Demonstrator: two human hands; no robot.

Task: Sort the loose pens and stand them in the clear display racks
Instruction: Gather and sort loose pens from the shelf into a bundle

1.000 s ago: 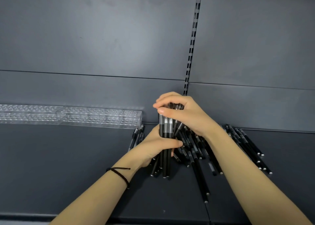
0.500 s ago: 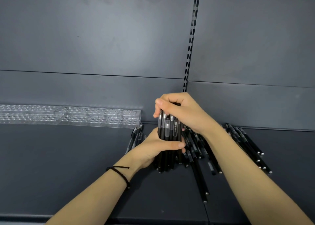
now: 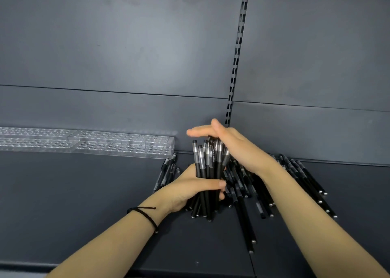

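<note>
While the left hand (image 3: pixel 190 190) grips the bundle of pens (image 3: pixel 207 168) round its middle, thumb across the front, the right hand (image 3: pixel 230 142) lies flat on the upper ends, palm down, fingers straight, holding nothing.

Bundle: black barrels, close to upright, long axis running six to twelve o'clock. Upper ends stand at uneven heights under the right palm. Lower ends are at the shelf (image 3: pixel 84 204); whether they rest on it I cannot tell.

Key relation: the clear racks (image 3: pixel 126 146) lie at about ten o'clock from the bundle, set along the back panel. Their near end is just beyond the left hand and the run stretches off toward nine o'clock. The left hand is the nearer one and already carries the load. The right would have to cross over.

Racks: transparent blocks with rows of holes in the top face. I see no pen standing in any hole.

More loose pens (image 3: pixel 304 180) lie flat on the shelf at three to four o'clock from the bundle, fanned out, partly under the right forearm. A smaller cluster (image 3: pixel 167 171) lies at nine o'clock, just below the rack's near end.

Judgement: the step looks like squaring the ends. Nothing is racked yet, so the task is early. Next, the bundle goes to ten o'clock, with pens dropped end-down one per hole.
</note>
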